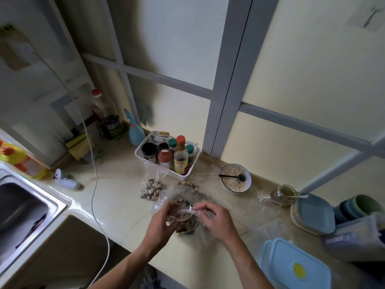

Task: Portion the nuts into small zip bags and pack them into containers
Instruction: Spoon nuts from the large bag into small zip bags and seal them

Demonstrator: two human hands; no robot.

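Low centre, both hands, left [164, 220] and right [216, 221], pinch the small clear nut-filled zip bag's [184, 223] mouth; sealing looks next.

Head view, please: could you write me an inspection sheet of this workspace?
Surface: pale countertop, sink at left.
Job's things: small zip bag of nuts in hand; filled bag lying behind; blue-lidded container front right.
Clutter: white basket of bottles, oat bowl with black spoon, stacked plates.
Grippers: left hand and right hand both pinch the bag's top.
Cables: white cable crossing the counter.
Surroundings: frosted panels, grey frames.
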